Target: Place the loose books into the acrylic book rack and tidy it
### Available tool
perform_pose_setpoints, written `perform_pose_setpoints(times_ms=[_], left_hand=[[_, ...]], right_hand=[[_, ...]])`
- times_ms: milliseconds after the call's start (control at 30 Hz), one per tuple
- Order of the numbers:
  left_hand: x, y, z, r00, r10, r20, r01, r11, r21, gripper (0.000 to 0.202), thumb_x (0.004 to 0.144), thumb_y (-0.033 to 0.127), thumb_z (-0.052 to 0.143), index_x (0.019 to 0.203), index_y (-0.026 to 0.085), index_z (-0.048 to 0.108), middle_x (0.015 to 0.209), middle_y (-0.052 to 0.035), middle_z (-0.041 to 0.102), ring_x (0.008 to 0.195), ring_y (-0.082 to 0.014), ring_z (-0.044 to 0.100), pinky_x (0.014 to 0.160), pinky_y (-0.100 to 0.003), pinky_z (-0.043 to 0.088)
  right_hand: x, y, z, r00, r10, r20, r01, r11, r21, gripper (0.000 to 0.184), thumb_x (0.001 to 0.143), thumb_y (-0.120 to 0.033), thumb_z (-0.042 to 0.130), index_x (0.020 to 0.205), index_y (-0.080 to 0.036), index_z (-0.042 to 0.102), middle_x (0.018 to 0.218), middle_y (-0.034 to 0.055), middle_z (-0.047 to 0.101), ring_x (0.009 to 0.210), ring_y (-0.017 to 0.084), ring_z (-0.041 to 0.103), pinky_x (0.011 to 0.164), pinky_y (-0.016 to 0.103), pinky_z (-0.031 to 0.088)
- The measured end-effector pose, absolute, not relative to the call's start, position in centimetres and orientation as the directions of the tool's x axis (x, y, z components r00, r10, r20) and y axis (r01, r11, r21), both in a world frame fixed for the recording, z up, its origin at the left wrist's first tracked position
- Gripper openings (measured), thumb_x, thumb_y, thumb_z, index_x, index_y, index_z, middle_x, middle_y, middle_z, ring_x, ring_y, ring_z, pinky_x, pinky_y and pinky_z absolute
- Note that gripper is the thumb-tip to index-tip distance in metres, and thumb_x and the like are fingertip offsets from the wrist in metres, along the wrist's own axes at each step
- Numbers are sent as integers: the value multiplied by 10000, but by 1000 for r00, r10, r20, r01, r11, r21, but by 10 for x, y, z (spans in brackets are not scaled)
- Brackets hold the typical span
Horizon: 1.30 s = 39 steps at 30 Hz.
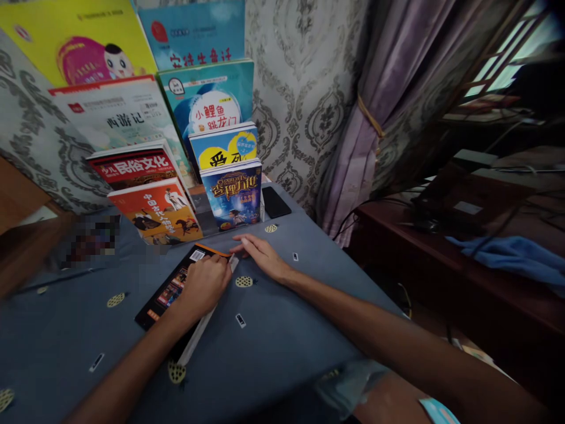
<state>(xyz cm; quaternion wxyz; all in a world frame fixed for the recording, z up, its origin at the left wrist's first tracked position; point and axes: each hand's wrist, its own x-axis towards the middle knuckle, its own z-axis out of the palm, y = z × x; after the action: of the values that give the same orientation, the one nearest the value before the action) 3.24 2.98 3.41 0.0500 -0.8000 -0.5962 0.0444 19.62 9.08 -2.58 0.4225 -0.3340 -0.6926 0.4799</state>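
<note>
A black paperback book (170,288) with an orange strip and a barcode lies on the blue tablecloth, back cover up and slanted. My left hand (207,282) rests across its far right part, fingers curled down at the edge. Their tips are partly hidden. Just to the right, my right hand (263,257) has its fingers stretched out. Its fingertips are at the book's far right corner; whether they press on it I cannot tell. Beyond both hands stand an orange-covered book (159,212) and a blue-covered book (233,197), upright in two stepped stacks.
Taller picture books, one of them yellow (39,41), lean by the patterned wall (304,76). A dark phone (276,202) lies right of the stacks. A purple curtain (375,82) hangs beyond the table's right edge. Farther right, a dark red desk (397,235) carries cables and a blue cloth (507,256).
</note>
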Motion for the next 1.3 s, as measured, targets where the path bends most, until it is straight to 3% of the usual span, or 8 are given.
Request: perform_pose_setpoints(times_ms=[167, 533, 900, 1000, 1133, 1300], left_hand=[[33, 30, 42, 263, 963, -59, 955, -268, -126, 327, 1017, 246, 374, 1084, 148, 679, 1062, -124, 752, 962, -283, 727, 770, -346, 533], [28, 32, 36, 296, 955, 30, 947, -288, -144, 331, 998, 250, 371, 968, 163, 690, 933, -112, 763, 849, -242, 734, 674, -291, 491], [30, 29, 36, 288, 958, 3, 952, -286, -111, 332, 1016, 280, 386, 1118, 169, 683, 1049, -115, 747, 950, -275, 728, 732, -332, 531], [31, 28, 33, 292, 956, -1, 949, -290, -122, 320, 1008, 290, 416, 1080, 166, 702, 1101, -121, 731, 989, -277, 714, 737, -331, 540], [30, 29, 27, 322, 946, 26, 938, -315, -143, 304, 992, 289, 447, 1071, 157, 709, 1129, -126, 716, 1015, -284, 702, 750, -339, 556], [-5, 28, 26, 493, 870, -2, 870, -493, -3, 322, 981, 253, 473, 1215, 168, 676, 1303, -122, 670, 1174, -268, 650, 994, -386, 516]], right_hand=[[196, 90, -25, -426, 866, 263, 49, 313, -949, 440, 1025, -496, 390, 1252, -205, 631, 1033, 76, 776, 973, 206, 711, 923, 404, 549], [196, 91, -26, -435, 859, 272, 21, 311, -950, 485, 1011, -560, 383, 1241, -211, 631, 1071, 91, 769, 1026, 214, 707, 911, 402, 552], [199, 85, -22, -374, 841, 391, 112, 459, -881, 478, 1032, -513, 345, 1275, -206, 618, 1010, 70, 763, 1023, 214, 687, 930, 391, 510], [200, 81, -19, -425, 812, 399, 259, 532, -806, 431, 1046, -445, 338, 1280, -224, 624, 1034, 56, 749, 1026, 208, 677, 955, 385, 490], [199, 75, -16, -536, 760, 368, 485, 634, -603, 391, 1049, -364, 362, 1268, -189, 634, 1156, 103, 711, 1090, 228, 649, 972, 385, 473], [197, 68, -9, -613, 729, 305, 644, 684, -342, 356, 1055, -337, 386, 1164, -164, 677, 951, 96, 717, 935, 214, 652, 857, 334, 472]])
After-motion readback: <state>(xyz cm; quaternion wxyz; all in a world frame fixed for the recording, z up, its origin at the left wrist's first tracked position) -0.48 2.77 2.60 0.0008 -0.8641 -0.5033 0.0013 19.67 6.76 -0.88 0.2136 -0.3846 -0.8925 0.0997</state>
